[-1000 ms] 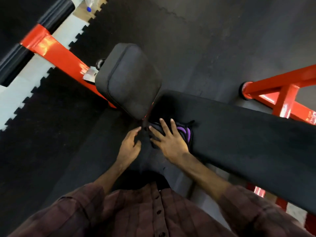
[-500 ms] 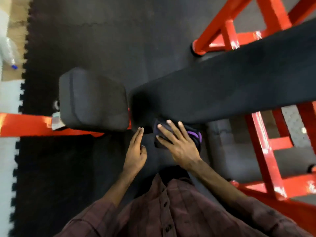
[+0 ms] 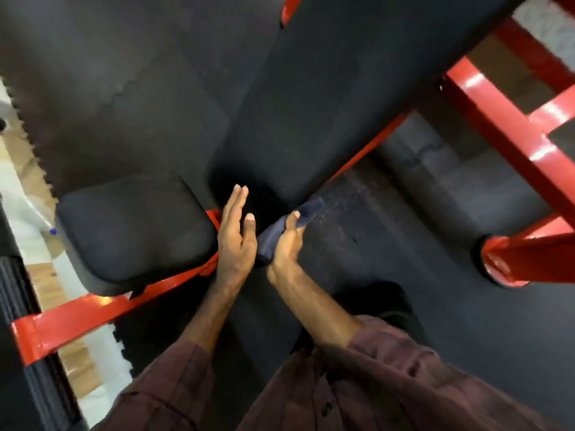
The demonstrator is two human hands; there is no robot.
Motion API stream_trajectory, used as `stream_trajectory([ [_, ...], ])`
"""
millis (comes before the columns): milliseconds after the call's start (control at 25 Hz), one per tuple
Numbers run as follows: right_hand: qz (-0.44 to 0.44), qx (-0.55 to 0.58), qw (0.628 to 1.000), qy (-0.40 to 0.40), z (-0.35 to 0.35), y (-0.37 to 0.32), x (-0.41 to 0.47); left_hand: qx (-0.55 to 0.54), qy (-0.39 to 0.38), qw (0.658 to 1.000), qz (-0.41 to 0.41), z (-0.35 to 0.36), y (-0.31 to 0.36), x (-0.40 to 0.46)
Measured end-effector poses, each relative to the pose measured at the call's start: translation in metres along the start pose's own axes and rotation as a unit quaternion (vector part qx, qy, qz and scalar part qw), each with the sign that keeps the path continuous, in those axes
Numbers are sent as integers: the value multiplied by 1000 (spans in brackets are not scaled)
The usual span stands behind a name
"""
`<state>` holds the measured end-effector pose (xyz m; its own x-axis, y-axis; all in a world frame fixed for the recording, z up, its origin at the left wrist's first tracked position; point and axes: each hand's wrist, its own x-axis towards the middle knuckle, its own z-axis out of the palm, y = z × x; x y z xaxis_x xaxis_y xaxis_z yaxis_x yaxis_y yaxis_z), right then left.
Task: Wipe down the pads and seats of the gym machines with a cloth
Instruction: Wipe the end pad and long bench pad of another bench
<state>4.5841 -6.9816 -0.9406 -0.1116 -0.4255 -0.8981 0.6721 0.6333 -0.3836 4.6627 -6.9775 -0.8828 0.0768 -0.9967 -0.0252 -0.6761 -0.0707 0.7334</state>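
The long black backrest pad (image 3: pixel 326 98) ran away from the person toward the top of the view, its long axis tilting up and to the right, with its near end dropping into shadow just ahead of both hands. The square seat pad (image 3: pixel 133 231) sat lower and to the left on the red frame (image 3: pixel 77 318), just beside the left hand (image 3: pixel 235 241). That hand was flat, fingers straight and together, holding nothing; whether it touched the backrest's end I could not tell. The right hand (image 3: pixel 286 244) had its grip closed round the cloth (image 3: pixel 273 236), a dark navy bundle, soft and folded, one end poking out past the thumb toward the backrest's lower edge. The cloth lay near that near end, to its right side, so the backrest looked the closer target and the right hand the one placed to reach it, by my reckoning.
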Motion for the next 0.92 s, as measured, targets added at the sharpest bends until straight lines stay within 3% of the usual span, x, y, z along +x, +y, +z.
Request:
stream_trajectory([
  [120,9,19,998,61,21,4,27,1,-19,1000,1,-1,1,13],
  [160,10,79,994,78,26,-8,37,7,-22,1000,10,-3,2,17],
  [280,-67,187,973,115,23,-61,40,16,-25,999,44,-4,4,28],
  [360,-148,185,964,125,25,-56,23,11,-25,998,61,-1,6,37],
  [440,-126,153,971,135,29,-47,14,4,-30,997,76,1,13,46],
  [520,-138,183,962,146,28,-80,15,11,-42,995,92,-4,22,57],
  [680,-277,214,922,164,18,-146,29,28,-58,988,142,-3,43,74],
  [840,-214,154,955,138,26,-122,2,25,-106,979,171,12,69,99],
  [920,-246,190,938,156,25,-160,-8,25,-106,978,179,12,74,112],
])
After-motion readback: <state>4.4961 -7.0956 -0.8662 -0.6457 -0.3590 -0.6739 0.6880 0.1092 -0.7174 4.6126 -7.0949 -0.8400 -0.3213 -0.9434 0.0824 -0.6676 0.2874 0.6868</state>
